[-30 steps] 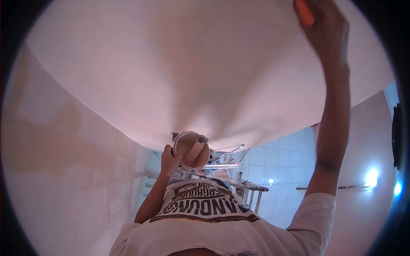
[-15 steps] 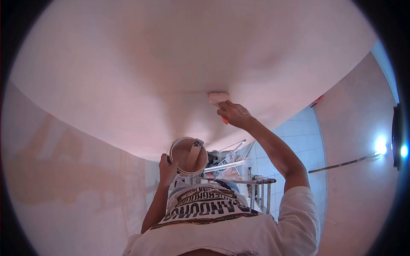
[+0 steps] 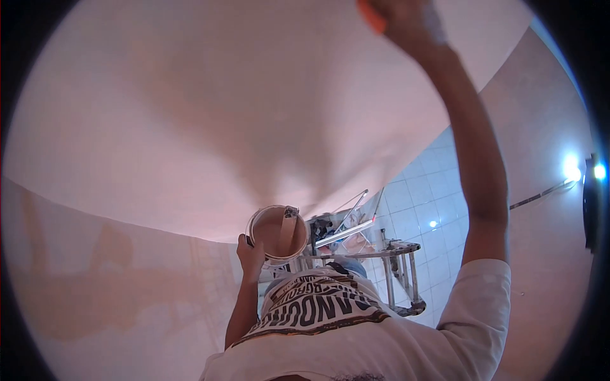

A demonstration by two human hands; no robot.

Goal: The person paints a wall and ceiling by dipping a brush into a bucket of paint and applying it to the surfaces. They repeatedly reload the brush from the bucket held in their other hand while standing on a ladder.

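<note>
My left hand [image 3: 250, 249] grips the rim of a small white paint bucket [image 3: 278, 233] held in front of my chest; a flat stick stands inside it in pale paint. My right hand [image 3: 406, 22] is stretched up to the top of the view, closed around the orange handle of a paintbrush [image 3: 371, 14]. The brush's bristles are out of sight beyond the frame edge. The hand is close to the pale pinkish wall surface [image 3: 241, 108] that fills most of the view.
A metal stepladder [image 3: 400, 273] stands on the white tiled floor [image 3: 426, 203] below me. The wall at left [image 3: 76, 286] shows darker blotchy patches. A bright lamp [image 3: 572, 170] and a thin rail are on the right wall.
My right hand with the brush has swept from the middle of the wall, just above the bucket, up to the top of the view. The bucket in my left hand has barely moved.
</note>
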